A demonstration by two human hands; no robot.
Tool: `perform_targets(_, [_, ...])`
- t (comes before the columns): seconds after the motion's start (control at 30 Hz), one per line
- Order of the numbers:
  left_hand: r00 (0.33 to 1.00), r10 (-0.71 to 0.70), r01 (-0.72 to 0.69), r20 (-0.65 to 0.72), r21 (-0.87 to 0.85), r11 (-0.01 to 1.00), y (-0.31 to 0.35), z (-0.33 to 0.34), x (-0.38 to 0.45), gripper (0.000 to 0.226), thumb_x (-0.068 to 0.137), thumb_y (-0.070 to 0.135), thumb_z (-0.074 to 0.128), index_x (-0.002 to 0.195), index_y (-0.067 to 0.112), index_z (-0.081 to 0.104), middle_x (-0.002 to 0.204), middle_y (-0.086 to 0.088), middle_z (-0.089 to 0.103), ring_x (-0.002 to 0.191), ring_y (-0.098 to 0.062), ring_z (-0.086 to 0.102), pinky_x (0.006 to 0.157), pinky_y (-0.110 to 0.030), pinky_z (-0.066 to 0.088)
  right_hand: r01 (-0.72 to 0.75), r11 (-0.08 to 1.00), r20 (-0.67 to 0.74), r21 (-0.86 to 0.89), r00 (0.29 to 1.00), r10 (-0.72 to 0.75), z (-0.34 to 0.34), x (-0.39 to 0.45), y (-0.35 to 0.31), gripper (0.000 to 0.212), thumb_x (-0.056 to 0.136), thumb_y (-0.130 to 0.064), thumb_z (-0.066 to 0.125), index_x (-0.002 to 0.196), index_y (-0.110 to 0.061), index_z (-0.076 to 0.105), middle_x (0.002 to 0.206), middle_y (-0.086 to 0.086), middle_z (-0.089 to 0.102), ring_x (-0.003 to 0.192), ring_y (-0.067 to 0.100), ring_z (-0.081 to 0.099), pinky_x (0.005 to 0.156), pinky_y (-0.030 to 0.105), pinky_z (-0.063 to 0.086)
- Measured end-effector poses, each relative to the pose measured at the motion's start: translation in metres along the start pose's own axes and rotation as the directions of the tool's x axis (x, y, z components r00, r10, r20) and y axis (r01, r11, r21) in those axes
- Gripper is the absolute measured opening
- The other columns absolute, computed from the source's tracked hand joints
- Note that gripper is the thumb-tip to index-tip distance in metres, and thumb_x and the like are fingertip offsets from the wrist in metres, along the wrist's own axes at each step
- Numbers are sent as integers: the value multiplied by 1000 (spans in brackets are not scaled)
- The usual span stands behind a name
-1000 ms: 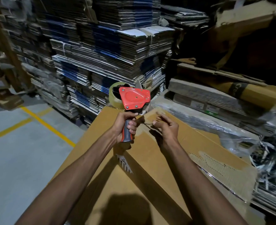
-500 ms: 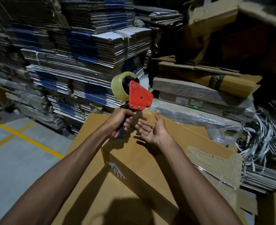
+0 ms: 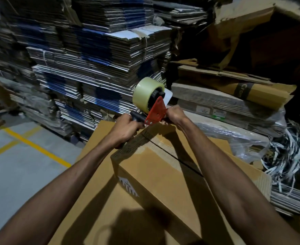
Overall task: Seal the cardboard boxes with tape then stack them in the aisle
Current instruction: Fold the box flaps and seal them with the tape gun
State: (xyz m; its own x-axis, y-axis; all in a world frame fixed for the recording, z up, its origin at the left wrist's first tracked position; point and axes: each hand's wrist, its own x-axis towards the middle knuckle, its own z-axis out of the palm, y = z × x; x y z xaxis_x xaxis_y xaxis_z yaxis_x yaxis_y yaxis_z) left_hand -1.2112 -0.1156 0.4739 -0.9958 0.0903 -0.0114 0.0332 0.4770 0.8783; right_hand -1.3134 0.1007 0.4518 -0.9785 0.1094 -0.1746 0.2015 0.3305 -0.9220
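- A person's left hand grips the black handle of a red tape dispenser, fingers curled round it, at the far end of a cardboard box resting on another carton.
- The right hand curls at the dispenser's front; whether its fingers pinch the tape end is hidden.
- Risk: a loose tape end may fold onto itself.
- Risk: starting off the centre seam would leave the flaps unsealed.

Both bare forearms reached forward and converged toward the far centre of the view. The left hand was curled in a closed grip, knuckles up. The right hand sat just to its right and slightly farther, fingers curled downward and wrist bent; their contact could not be seen.
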Motion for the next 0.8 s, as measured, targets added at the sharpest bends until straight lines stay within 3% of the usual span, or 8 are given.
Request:
perform_targets(0.07, [999,-17,17,-34,-2,1000,-10,-7,-1,6,95,15,66,91,19,69,68,-3,58,54,-17,48,48,-32,39,41,994,-95,-106,994,-51,5,22,0,29,92,7,57,66,4,70,64,19,68,47,22,63,46,31,52])
perform_targets(0.17, [997,-70,70,-22,-22,997,-33,-21,-7,5,95,15,66,100,16,67,67,-2,57,52,-15,47,46,-32,37,28,964,-216,-263,972,-87,-4,47,7,19,92,-8,76,75,1,77,68,12,73,51,15,65,47,29,53])
perform_targets(0.23, [992,-127,125,-20,-58,990,-48,-25,-10,2,95,12,66,94,11,66,60,1,53,48,-12,43,44,-30,34,31,949,-205,-313,974,-100,-8,59,12,21,94,-16,76,81,1,78,72,11,75,55,14,67,50,32,57])
perform_targets(0.33, [984,-174,172,-31,-79,982,-62,-22,-8,16,93,11,67,79,13,62,53,5,48,46,-12,39,47,-32,33,60,917,-188,-394,972,-144,3,76,17,26,97,-18,74,77,-1,77,75,14,75,68,23,74,62,49,64])
perform_targets(0.4, [979,-200,197,-44,-72,978,-68,-19,-4,20,91,12,67,73,14,59,55,3,48,48,-15,39,52,-36,34,56,893,-182,-446,971,-152,13,81,18,27,99,-19,69,76,-6,76,79,10,74,75,26,74,65,48,64])
perform_targets(0.53, [967,-245,242,-66,-58,969,-69,-11,8,26,88,10,68,66,15,54,52,1,45,50,-18,39,56,-38,35,27,882,-211,-470,967,-142,21,89,26,22,101,-25,65,85,-13,74,85,4,69,74,18,64,55,31,49])
perform_targets(0.67, [960,-268,271,-81,20,962,-63,-2,17,18,87,12,67,70,12,59,59,-1,53,53,-17,47,54,-34,38,-28,885,-280,-465,953,-117,24,120,52,23,94,-25,74,72,-19,73,79,1,70,73,21,68,68,47,63])
perform_targets(0.8, [959,-278,278,-46,0,960,-64,4,25,15,91,11,65,77,10,62,57,0,56,44,-11,47,44,-28,37,-44,891,-267,-452,960,-88,22,116,48,21,93,-23,77,74,-15,76,79,4,72,74,22,69,71,40,63])
